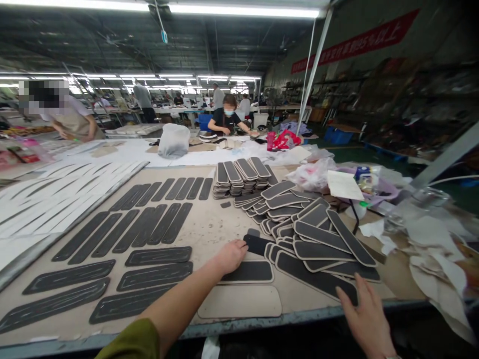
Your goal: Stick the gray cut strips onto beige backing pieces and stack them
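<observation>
My left hand (232,256) lies over the end of a dark strip with a beige border (252,271), its fingertips together beside a plain dark piece (256,245); whether it grips anything is hidden. Below that strip, a beige rounded panel (241,302) rests by the table edge. At the lower right, my right hand (364,311) has its fingers spread at the near end of a bordered dark strip (312,274), part of a loose heap (318,229). Dark strips with shiny lines (142,304) lie in rows on the left.
Neat stacks of bordered strips (245,174) stand behind the heap. White slit sheets (56,194) cover the left side. Plastic bags (312,172), a paper (344,185) and scraps (434,269) lie on the right. Two people work across the table. The table's front edge (299,316) runs below my hands.
</observation>
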Available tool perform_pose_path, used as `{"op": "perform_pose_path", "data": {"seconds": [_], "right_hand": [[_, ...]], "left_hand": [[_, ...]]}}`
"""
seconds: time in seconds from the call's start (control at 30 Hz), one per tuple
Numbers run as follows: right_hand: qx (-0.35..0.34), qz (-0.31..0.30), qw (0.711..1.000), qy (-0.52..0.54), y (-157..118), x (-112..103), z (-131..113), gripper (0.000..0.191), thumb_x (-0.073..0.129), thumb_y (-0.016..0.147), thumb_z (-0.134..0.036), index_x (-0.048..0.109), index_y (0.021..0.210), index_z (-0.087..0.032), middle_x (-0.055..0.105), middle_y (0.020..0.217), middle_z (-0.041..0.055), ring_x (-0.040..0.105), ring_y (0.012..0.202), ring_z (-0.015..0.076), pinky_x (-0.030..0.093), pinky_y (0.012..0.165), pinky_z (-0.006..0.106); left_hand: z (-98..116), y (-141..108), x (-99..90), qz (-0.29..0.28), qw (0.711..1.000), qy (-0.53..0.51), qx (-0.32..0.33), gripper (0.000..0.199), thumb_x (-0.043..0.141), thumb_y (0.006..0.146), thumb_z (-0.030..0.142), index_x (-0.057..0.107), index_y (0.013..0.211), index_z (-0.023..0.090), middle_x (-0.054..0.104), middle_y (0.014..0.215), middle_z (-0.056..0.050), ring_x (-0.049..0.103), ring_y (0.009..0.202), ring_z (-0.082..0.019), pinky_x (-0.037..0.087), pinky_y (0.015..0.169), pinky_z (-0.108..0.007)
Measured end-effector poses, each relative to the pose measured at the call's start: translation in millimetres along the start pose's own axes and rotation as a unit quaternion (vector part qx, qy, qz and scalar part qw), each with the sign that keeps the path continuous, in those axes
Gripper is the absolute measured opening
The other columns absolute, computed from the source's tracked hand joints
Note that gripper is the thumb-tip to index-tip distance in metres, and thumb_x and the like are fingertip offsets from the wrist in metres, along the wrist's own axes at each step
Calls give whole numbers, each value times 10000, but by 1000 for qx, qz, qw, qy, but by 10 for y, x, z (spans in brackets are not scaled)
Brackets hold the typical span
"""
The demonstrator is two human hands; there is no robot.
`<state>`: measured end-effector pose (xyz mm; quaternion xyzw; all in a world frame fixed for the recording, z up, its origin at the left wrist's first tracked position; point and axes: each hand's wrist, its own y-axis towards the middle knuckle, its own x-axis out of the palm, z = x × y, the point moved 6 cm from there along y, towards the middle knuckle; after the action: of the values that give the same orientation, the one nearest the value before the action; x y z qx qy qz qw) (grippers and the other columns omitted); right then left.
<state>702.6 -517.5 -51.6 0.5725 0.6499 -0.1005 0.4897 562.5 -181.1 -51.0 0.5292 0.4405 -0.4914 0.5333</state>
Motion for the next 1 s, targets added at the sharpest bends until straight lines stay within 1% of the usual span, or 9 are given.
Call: {"op": "perform_pose_path", "data": {"seconds": [0.13, 0.23, 0.4, 0.53, 0.6, 0.67, 0.77, 0.87, 1.0], "right_hand": [[-42, -60, 997, 15, -524, 276, -149, 601, 429, 809, -494, 349, 1312, -176, 458, 1246, 125, 448, 1134, 286, 401, 939, 442], [-74, -76, 994, 30, -740, 364, -204, 538, 435, 833, -431, 345, 1307, -192, 465, 1253, 103, 443, 1147, 261, 377, 976, 422], [-97, -85, 991, 35, -842, 401, -245, 499, 449, 843, -381, 359, 1299, -200, 479, 1249, 93, 456, 1140, 252, 393, 970, 412], [-104, -69, 991, 36, -814, 386, -348, 493, 460, 843, -359, 368, 1297, -192, 494, 1237, 99, 467, 1128, 251, 406, 958, 421], [-112, -63, 991, 43, -797, 374, -429, 485, 466, 842, -344, 374, 1294, -193, 499, 1233, 100, 468, 1127, 248, 405, 961, 425], [-115, -65, 990, 59, -780, 369, -512, 472, 469, 842, -325, 381, 1288, -198, 502, 1232, 98, 470, 1126, 244, 403, 965, 427], [-100, -80, 987, 100, -736, 384, -634, 454, 479, 836, -310, 402, 1272, -207, 503, 1231, 95, 472, 1125, 244, 402, 967, 439], [-58, -106, 977, 175, -647, 452, -782, 476, 496, 825, -325, 394, 1275, -212, 503, 1226, 100, 493, 1100, 243, 417, 951, 448], [27, -159, 933, 322, -476, 652, -1075, 586, 521, 811, -347, 290, 1332, -212, 441, 1283, 119, 481, 1119, 231, 417, 952, 447]], "left_hand": [[-17, 249, 170, -61, 995, 45, 63, 163, 442, 805, 129, 603, 830, 131, 587, 827, -88, 540, 808, -181, 444, 772, -307], [-28, 306, 236, -77, 991, 55, 96, 136, 468, 785, 131, 602, 762, 124, 578, 795, -94, 529, 774, -189, 434, 760, -323], [9, 331, 280, -80, 987, 76, 120, 134, 466, 785, 136, 594, 760, 103, 568, 819, -122, 521, 769, -210, 431, 706, -343], [-42, 354, 198, -68, 987, 85, 115, 143, 452, 795, 139, 586, 806, 93, 568, 832, -131, 525, 776, -219, 426, 707, -355], [-121, 352, 69, -59, 989, 87, 107, 138, 465, 795, 167, 578, 828, 95, 569, 846, -129, 526, 793, -225, 422, 719, -359], [-221, 330, -136, -47, 991, 88, 94, 144, 468, 799, 199, 564, 850, 103, 565, 871, -126, 525, 818, -225, 418, 735, -357], [-373, 257, -572, -23, 996, 64, 58, 128, 450, 805, 215, 540, 846, 133, 557, 873, -94, 527, 787, -189, 416, 710, -309], [-481, 137, -1073, 7, 1000, 9, 20, 103, 431, 782, 163, 527, 818, 158, 548, 815, -43, 516, 708, -143, 399, 664, -254], [-513, -77, -1635, 23, 998, -60, -22, 129, 423, 752, 132, 543, 788, 162, 539, 732, -7, 493, 657, -115, 363, 628, -222]]}}
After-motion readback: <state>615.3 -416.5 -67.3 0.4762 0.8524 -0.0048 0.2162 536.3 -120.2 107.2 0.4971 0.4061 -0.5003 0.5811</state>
